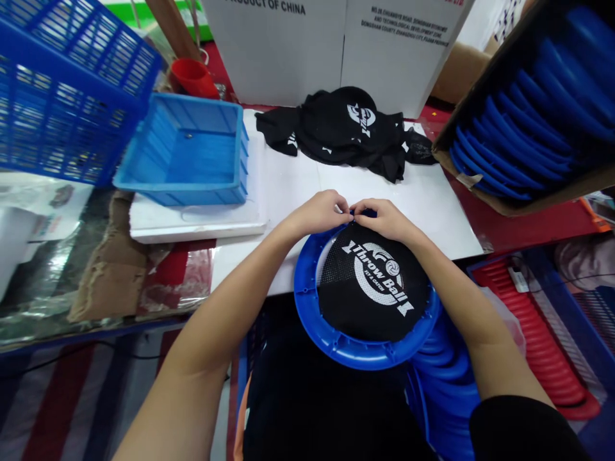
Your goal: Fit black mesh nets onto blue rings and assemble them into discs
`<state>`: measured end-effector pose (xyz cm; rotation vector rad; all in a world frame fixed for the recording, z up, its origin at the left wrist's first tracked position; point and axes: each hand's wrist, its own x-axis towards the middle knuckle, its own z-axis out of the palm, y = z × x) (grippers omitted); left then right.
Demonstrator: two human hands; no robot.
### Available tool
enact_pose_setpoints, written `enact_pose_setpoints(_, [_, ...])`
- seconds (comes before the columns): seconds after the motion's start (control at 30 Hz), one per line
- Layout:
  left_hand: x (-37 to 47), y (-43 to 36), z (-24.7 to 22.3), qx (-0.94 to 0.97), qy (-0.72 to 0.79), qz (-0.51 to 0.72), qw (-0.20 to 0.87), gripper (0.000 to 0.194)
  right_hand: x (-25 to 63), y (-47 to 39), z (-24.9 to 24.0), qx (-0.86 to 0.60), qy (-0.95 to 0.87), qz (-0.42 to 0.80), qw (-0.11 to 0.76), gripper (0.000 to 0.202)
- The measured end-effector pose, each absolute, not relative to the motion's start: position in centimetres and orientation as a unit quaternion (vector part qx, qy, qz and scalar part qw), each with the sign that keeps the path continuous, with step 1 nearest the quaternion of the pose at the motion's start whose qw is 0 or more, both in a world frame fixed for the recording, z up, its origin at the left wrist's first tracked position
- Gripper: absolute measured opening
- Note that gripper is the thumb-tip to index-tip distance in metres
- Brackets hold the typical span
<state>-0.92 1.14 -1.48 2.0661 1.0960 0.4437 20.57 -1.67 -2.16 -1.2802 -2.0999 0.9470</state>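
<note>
A blue plastic ring (307, 301) leans against the table's front edge, tilted toward me. Across it lies a black mesh disc (368, 326) printed "Throw Ball" in white. At the ring's far rim, my left hand (324, 211) pinches the edge of the mesh with thumb and fingertips. Right beside it, my right hand (384, 219) pinches the same edge, the fingertips of both hands almost touching. Along the left side a gap shows between mesh and ring. Beyond my hands, several black printed mesh discs (331, 131) lie in a loose pile.
A light-blue bin (180, 189) stands on a white slab at left, near a blue basket (62, 96). At right, a cardboard box (509, 205) holds blue rings. More blue rings (446, 384) are below the table, beside stacked red rings (542, 346). White cartons (288, 57) stand behind.
</note>
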Motion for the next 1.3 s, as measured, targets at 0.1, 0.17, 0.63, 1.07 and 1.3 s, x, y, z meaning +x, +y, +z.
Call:
enact_pose_setpoints(0.1, [-1.1,1.0,-1.2,0.809,0.425,0.208,0.348,0.02,20.5,-1.8,-2.4,-0.515,-0.776,0.249,0.265,0.007])
enact_pose_setpoints(0.17, [-1.3,0.9,-0.9,0.822,0.41,0.234,0.318,0.021,20.6,-2.1,-2.5,-0.55,-0.765,0.192,0.272,0.007])
enact_pose_setpoints(0.63, [-2.1,0.0,-0.2,0.93,0.296,0.032,0.216,0.038,24.6,-3.6,-1.2,-0.603,-0.736,0.12,0.284,0.007])
enact_pose_setpoints(1.07, [-2.8,0.5,0.1,0.839,0.411,0.056,0.353,0.02,25.0,-1.9,-2.2,-0.447,-0.837,0.244,0.199,0.014])
enact_pose_setpoints(1.3, [-3.3,0.2,0.9,0.832,0.427,0.048,0.351,0.024,24.6,-1.7,-1.9,-0.458,-0.81,0.271,0.248,0.015])
